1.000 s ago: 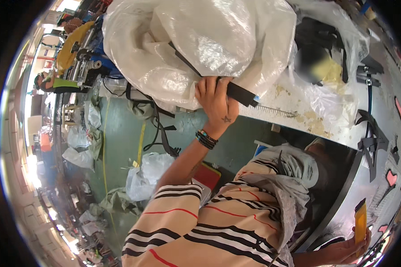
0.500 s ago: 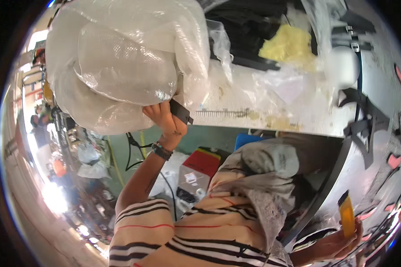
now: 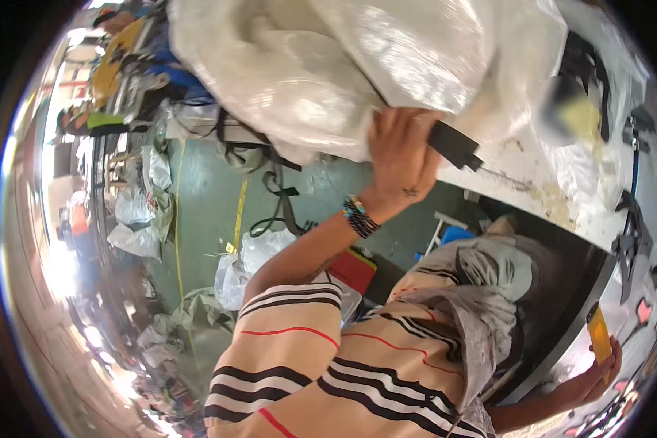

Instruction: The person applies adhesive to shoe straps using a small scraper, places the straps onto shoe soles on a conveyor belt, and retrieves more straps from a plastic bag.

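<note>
The left hand (image 3: 401, 157) is clenched around a flat black rectangular handle (image 3: 454, 144) whose free end pokes out past the knuckles toward the white worktable (image 3: 533, 175), and the same grip gathers a fold of the large, bulging translucent white plastic bag (image 3: 358, 66) that fills the top of the view. Held this way, the bag seems to hang from the fist rather than rest its whole weight on anything: its lower belly sags just over the near edge of the worktable and out over the green floor (image 3: 212, 212), so the grip looks to be what keeps it up and under control. The left arm rises from the striped cream, black and red sleeve (image 3: 292, 321), the forearm stretched upward and the wrist, ringed by a dark beaded bracelet (image 3: 359, 217), bent slightly so the back of the hand faces the camera. The right hand (image 3: 598, 369) sits low at the right edge of the view, beside the dark near edge of the worktable, fingers wrapped around a small flat orange rectangular object (image 3: 598, 334) held upright; the right forearm runs in nearly level from below. A grey crumpled cloth (image 3: 482, 277) lies over the person's front between the two arms. On the floor beyond lie black straps (image 3: 274, 182), a yellow cord (image 3: 239, 215) and smaller clear plastic bags (image 3: 244, 266).
</note>
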### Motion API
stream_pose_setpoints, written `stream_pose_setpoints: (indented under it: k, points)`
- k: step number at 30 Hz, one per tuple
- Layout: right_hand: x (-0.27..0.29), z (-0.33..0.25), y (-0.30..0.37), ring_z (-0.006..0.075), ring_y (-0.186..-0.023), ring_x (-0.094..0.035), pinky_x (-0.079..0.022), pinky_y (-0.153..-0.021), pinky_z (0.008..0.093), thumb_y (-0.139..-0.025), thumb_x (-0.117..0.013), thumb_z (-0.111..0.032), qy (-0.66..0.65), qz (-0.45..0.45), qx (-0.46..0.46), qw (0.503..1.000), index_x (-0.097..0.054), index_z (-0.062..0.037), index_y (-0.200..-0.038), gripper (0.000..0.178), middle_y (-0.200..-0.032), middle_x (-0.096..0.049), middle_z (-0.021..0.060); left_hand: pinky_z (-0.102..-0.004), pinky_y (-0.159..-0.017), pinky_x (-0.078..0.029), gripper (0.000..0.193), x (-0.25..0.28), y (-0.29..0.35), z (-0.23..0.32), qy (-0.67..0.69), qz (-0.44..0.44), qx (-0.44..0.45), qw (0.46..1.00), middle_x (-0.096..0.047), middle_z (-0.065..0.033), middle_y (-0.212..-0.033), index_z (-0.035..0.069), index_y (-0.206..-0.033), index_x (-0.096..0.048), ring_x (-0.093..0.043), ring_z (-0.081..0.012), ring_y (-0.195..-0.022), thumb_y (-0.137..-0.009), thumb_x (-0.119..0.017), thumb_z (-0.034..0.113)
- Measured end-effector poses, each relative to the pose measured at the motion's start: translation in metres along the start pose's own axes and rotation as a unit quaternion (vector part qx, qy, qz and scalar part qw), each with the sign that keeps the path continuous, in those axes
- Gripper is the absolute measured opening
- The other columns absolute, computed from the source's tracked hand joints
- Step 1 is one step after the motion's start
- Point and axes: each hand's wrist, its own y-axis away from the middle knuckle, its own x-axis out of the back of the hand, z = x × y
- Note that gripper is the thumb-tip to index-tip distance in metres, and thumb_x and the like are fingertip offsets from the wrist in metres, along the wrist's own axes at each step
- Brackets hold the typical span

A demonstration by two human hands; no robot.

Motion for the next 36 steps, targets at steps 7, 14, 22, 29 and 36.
stream_pose_setpoints:
  k: [7,14,22,29,36]
  points:
    - [0.0,-0.018,0.003,0.0251,-0.106,-0.06,-0.047,-0.101,0.0383,-0.11,-0.038,-0.03,-0.023,0.014,0.073,0.997,-0.056,0.004,-0.129,0.042,-0.127,-0.06,0.0161,-0.0431,-0.096,-0.03,0.042,0.046,0.006,0.028,-0.011,-0.017,0.008,1.0,-0.063,-0.0068,-0.118,0.006,-0.121,-0.063,-0.053,-0.0263,-0.119,-0.079,-0.059,0.006]
    - [0.014,-0.016,0.022,0.0261,-0.112,-0.059,-0.048,-0.096,0.0371,-0.11,-0.037,-0.026,-0.024,0.057,0.038,0.997,-0.055,0.0042,-0.127,0.039,-0.124,-0.061,0.0155,-0.0377,-0.083,-0.03,0.044,0.1,-0.028,0.066,-0.055,0.042,-0.112,0.991,-0.067,-0.0005,-0.104,0.017,-0.117,-0.07,-0.057,-0.0197,-0.1,-0.075,-0.068,0.004]
    - [0.049,0.027,0.045,0.0264,-0.113,-0.06,-0.052,-0.086,0.0364,-0.11,-0.037,-0.023,-0.092,0.067,0.107,0.988,-0.057,0.0034,-0.125,0.036,-0.122,-0.062,0.0137,-0.0386,-0.067,-0.043,0.023,0.163,-0.07,0.1,0.031,-0.159,-0.132,0.978,-0.066,-0.0054,-0.092,0.011,-0.112,-0.068,-0.059,-0.0237,-0.081,-0.089,-0.066,0.013]
    - [0.068,0.035,0.091,0.0241,-0.099,-0.062,-0.05,-0.091,0.0368,-0.104,-0.051,-0.024,0.003,0.324,0.034,0.945,-0.066,0.0051,-0.108,0.033,-0.105,-0.065,0.0122,-0.042,-0.091,-0.045,0.039,0.147,-0.119,0.006,-0.048,-0.447,0.119,0.886,-0.062,-0.0157,-0.122,0.001,-0.134,-0.057,-0.056,-0.0301,-0.103,-0.103,-0.051,0.023]
    - [0.146,0.037,0.127,0.0121,-0.085,-0.062,-0.052,-0.079,0.0259,-0.096,-0.067,-0.008,0.032,0.519,-0.124,0.845,-0.06,-0.0001,-0.113,0.02,-0.101,-0.061,0.0063,-0.0435,-0.087,-0.05,0.053,0.199,-0.118,-0.041,-0.041,-0.077,-0.02,0.996,-0.063,-0.0256,-0.115,-0.005,-0.133,-0.057,-0.062,-0.0309,-0.098,-0.1,-0.062,0.036]
